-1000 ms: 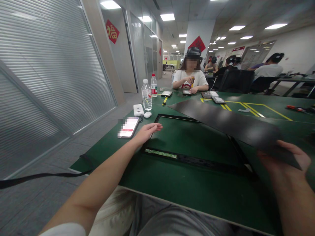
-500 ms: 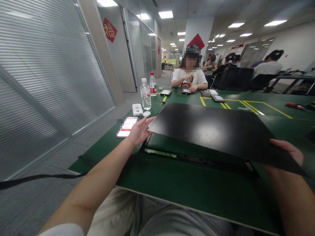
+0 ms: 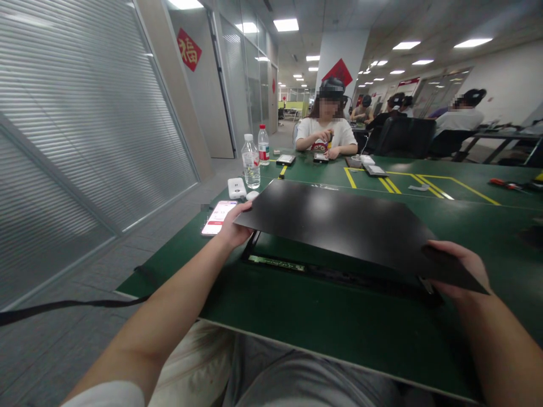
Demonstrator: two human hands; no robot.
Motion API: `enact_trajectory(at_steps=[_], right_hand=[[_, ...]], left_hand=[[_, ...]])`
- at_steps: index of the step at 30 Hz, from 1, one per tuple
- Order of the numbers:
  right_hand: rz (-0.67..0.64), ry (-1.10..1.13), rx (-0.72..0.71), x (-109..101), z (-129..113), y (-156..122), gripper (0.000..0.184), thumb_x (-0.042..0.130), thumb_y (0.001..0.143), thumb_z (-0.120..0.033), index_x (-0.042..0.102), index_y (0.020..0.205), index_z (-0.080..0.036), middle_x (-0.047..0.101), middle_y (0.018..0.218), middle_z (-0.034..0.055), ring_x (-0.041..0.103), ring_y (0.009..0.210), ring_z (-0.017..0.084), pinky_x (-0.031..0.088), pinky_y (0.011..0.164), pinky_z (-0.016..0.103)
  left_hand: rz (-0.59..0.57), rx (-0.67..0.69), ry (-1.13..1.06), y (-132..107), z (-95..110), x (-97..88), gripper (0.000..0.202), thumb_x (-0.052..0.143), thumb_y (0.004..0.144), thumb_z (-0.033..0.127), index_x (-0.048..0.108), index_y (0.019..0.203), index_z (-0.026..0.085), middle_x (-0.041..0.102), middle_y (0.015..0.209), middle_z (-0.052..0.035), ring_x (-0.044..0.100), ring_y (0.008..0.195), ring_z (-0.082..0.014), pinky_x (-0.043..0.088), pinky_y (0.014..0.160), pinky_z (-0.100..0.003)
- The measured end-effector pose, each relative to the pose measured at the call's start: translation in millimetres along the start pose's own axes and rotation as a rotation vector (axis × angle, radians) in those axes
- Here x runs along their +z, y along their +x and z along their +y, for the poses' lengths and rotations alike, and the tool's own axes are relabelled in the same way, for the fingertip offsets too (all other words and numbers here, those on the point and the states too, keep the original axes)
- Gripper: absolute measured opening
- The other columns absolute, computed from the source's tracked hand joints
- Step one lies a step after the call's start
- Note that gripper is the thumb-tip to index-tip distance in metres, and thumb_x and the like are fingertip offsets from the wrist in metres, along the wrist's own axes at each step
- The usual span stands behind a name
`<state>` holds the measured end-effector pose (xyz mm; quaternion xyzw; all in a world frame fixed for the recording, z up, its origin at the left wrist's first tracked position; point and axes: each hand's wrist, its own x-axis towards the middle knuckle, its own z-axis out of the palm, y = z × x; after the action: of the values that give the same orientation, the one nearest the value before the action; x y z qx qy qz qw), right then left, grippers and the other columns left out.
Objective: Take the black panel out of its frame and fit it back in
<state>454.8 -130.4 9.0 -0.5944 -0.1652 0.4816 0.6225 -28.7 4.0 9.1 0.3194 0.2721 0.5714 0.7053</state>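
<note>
A large thin black panel hangs nearly flat just above a black rectangular frame that lies on the green table. My left hand grips the panel's near left corner, fingers curled under its edge. My right hand holds the near right corner, thumb on top and fingers beneath. The panel hides most of the frame; only the frame's front strip and left side show below it.
A phone, a white charger box and two water bottles sit at the table's left. A person works at the far end. Yellow tape lines mark the right side. The floor drops off left.
The panel has swung down from a tilt in my right hand alone to near level over the frame. My left hand rose from the table and took its left corner.
</note>
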Motion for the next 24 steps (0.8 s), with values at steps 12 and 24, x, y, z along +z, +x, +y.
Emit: enact_trajectory(at_steps=[12, 24], right_hand=[[-0.111, -0.254, 0.047, 12.8, 7.2, -6.1, 0.033, 0.073, 0.071, -0.027, 0.084, 0.102, -0.025, 0.088, 0.099, 0.0131, 0.086, 0.099, 0.036, 0.071, 0.080, 0.045], [-0.027, -0.314, -0.107, 9.7, 6.9, 3.5, 0.052, 0.076, 0.071, -0.021, 0.073, 0.122, -0.025, 0.086, 0.102, 0.0135, 0.082, 0.089, 0.027, 0.065, 0.073, 0.034]], left_hand=[[0.117, 0.118, 0.003, -4.6, 5.0, 8.0, 0.055, 0.069, 0.080, 0.016, 0.082, 0.134, 0.013, 0.088, 0.098, -0.0065, 0.084, 0.094, -0.0313, 0.067, 0.085, -0.037], [0.046, 0.190, 0.097, -1.4, 1.9, 0.9, 0.076, 0.073, 0.077, 0.024, 0.074, 0.153, 0.015, 0.089, 0.105, -0.0050, 0.083, 0.101, -0.0303, 0.063, 0.096, -0.036]])
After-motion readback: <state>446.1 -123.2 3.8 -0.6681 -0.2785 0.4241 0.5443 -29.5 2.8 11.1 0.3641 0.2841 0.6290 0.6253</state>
